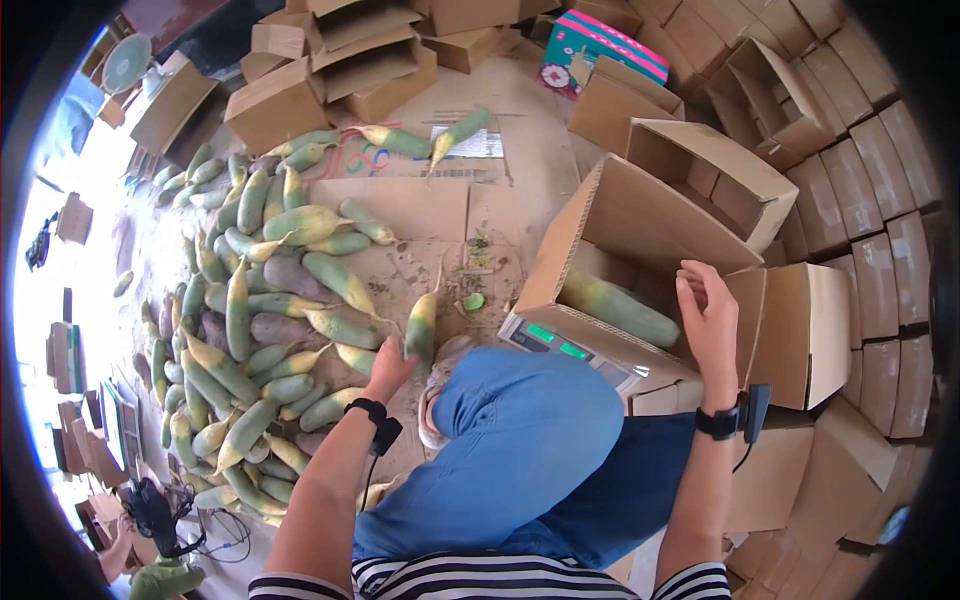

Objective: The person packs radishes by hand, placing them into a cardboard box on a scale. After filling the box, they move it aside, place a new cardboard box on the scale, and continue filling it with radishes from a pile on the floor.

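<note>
My left hand (388, 368) grips the lower end of a green and pale radish (422, 325) that points up and away from me. My right hand (708, 312) hangs over the open cardboard box (640, 215), fingers apart and holding nothing. One long green radish (618, 308) lies inside that box. The box stands on a digital scale (560, 347) with a lit green display. A big pile of green radishes (255, 330) covers the cardboard floor to my left. My knee in blue trousers (520, 430) is between my arms.
Open cardboard boxes (330, 60) lie at the far side, and more flat and folded boxes (850, 230) are stacked to the right. A pink and teal box (600, 40) sits at the back. Two loose radishes (430, 140) lie near a paper sheet. Another person's hand (125, 540) shows at lower left.
</note>
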`<state>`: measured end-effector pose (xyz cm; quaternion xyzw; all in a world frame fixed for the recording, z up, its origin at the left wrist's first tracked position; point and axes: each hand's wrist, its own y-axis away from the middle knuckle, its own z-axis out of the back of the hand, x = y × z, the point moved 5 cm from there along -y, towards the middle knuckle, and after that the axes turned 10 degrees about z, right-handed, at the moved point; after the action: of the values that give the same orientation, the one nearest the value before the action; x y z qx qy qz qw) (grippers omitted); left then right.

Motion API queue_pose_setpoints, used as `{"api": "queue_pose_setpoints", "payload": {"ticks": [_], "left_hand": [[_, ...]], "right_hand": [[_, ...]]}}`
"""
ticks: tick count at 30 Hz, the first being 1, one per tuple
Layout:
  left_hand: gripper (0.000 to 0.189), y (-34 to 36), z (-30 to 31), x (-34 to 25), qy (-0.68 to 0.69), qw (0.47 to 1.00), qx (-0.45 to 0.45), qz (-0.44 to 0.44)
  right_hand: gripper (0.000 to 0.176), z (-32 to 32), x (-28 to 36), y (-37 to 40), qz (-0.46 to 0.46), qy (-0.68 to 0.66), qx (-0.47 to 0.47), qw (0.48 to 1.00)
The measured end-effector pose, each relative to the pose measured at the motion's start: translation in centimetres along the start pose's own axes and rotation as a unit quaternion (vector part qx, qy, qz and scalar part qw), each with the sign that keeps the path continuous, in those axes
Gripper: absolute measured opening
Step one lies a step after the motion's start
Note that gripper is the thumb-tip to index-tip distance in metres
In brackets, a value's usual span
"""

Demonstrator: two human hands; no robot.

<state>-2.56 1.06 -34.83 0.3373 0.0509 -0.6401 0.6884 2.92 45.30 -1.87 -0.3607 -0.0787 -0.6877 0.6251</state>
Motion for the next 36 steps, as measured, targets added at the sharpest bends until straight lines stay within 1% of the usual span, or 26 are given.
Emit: {"api": "queue_pose_setpoints", "payload": {"ticks": [2, 3, 4, 6, 8, 10, 13, 14, 16, 17, 18, 20, 21, 23, 24, 26, 27, 28, 29, 30, 31, 32, 33, 34, 35, 36], "left_hand": [[0.055, -0.6, -1.4, -0.2, -0.001, 0.994, 0.058, 0.092], [0.059, -0.7, -2.1, -0.2, -0.018, 0.998, 0.035, 0.047], [0.06, -0.9, -2.5, -0.2, -0.05, 0.995, 0.04, 0.077], [0.062, -1.4, -3.0, -0.2, -0.065, 0.988, 0.063, 0.124], [0.07, -1.7, -3.1, -0.6, -0.088, 0.98, 0.077, 0.16], [0.076, -2.5, -4.0, 0.2, -0.076, 0.98, 0.064, 0.171], [0.073, -2.9, -4.2, 0.8, -0.039, 0.99, 0.022, 0.132], [0.073, -2.8, -4.2, 1.1, -0.041, 0.991, 0.023, 0.122], [0.069, -2.7, -3.4, 0.7, 0.039, 0.995, 0.033, 0.09], [0.059, -2.0, -2.5, 0.2, 0.101, 0.99, 0.061, 0.072], [0.059, -1.1, -1.1, -0.5, 0.094, 0.991, 0.065, 0.065], [0.047, 0.5, 1.0, -1.6, 0.21, 0.966, 0.126, 0.088], [0.047, 1.3, 2.6, -2.7, 0.204, 0.967, 0.127, 0.08], [0.039, 3.3, 6.0, -5.3, 0.325, 0.93, 0.158, 0.075], [0.039, 4.3, 8.0, -6.9, 0.318, 0.932, 0.16, 0.067], [0.044, 6.6, 12.9, -11.6, 0.314, 0.943, 0.103, -0.047], [0.05, 8.2, 15.2, -14.6, 0.339, 0.932, 0.101, -0.071], [0.055, 9.3, 17.2, -17.4, 0.366, 0.921, 0.098, -0.096], [0.061, 9.7, 18.7, -18.9, 0.359, 0.92, 0.07, -0.14], [0.067, 10.1, 20.0, -20.4, 0.351, 0.917, 0.041, -0.183], [0.075, 10.5, 21.0, -22.2, 0.334, 0.921, 0.016, -0.198], [0.075, 11.0, 21.5, -24.5, 0.331, 0.921, 0.016, -0.206], [0.076, 12.0, 21.7, -27.3, 0.297, 0.923, -0.016, -0.246], [0.077, 12.8, 21.5, -29.9, 0.263, 0.921, -0.048, -0.284], [0.077, 13.1, 20.8, -31.9, 0.263, 0.919, -0.046, -0.29], [0.077, 13.7, 20.1, -34.2, 0.193, 0.914, -0.079, -0.347]], "right_hand": [[0.02, 0.2, 0.8, 0.1, 0.017, -0.003, -0.024, 1.0], [0.019, -0.1, 1.1, 0.1, 0.011, -0.005, -0.018, 1.0], [0.018, -0.4, 1.2, 0.3, 0.043, 0.011, -0.02, 0.999], [0.017, -0.9, 1.4, 0.3, 0.051, 0.03, 0.015, 0.998], [0.016, -1.2, 1.3, 0.0, 0.058, 0.053, 0.026, 0.997], [0.014, -1.4, 0.8, -0.3, 0.055, 0.055, 0.031, 0.997], [0.013, -1.5, 0.4, -0.6, 0.056, 0.062, 0.024, 0.996], [0.013, -1.5, 0.2, -0.6, 0.059, 0.062, 0.019, 0.996], [0.013, -1.3, 0.0, -0.5, 0.054, 0.064, 0.007, 0.996], [0.012, -1.3, 0.1, -0.5, 0.058, 0.073, 0.007, 0.996], [0.013, -1.2, 0.2, -0.4, 0.062, 0.081, 0.007, 0.995], [0.013, -0.9, 0.2, -0.3, 0.06, 0.085, -0.004, 0.995], [0.012, -0.7, 0.4, -0.2, 0.066, 0.079, -0.006, 0.995], [0.012, -0.8, 0.6, 0.1, 0.074, 0.069, -0.01, 0.995], [0.012, -0.8, 0.8, 0.1, 0.069, 0.07, -0.019, 0.995], [0.018, -0.9, 1.5, 0.2, 0.078, 0.007, -0.025, 0.997], [0.018, -0.7, 1.9, 0.2, 0.073, 0.009, -0.034, 0.997], [0.026, -0.9, 2.5, 0.1, 0.061, -0.058, 0.005, 0.996], [0.035, -1.1, 3.1, 0.0, 0.051, -0.127, 0.043, 0.99], [0.035, -0.8, 3.9, -0.1, 0.05, -0.127, 0.034, 0.99], [0.049, -0.7, 5.0, -0.2, 0.074, -0.18, 0.048, 0.98], [0.064, -0.7, 6.2, -0.2, 0.1, -0.232, 0.062, 0.966], [0.064, -0.8, 7.0, -0.3, 0.101, -0.23, 0.055, 0.966], [0.075, -0.5, 8.2, -0.3, 0.148, -0.264, 0.025, 0.953], [0.086, -0.2, 9.0, -0.2, 0.194, -0.296, -0.002, 0.935], [0.086, -0.2, 9.3, -0.1, 0.195, -0.293, -0.006, 0.936]]}}
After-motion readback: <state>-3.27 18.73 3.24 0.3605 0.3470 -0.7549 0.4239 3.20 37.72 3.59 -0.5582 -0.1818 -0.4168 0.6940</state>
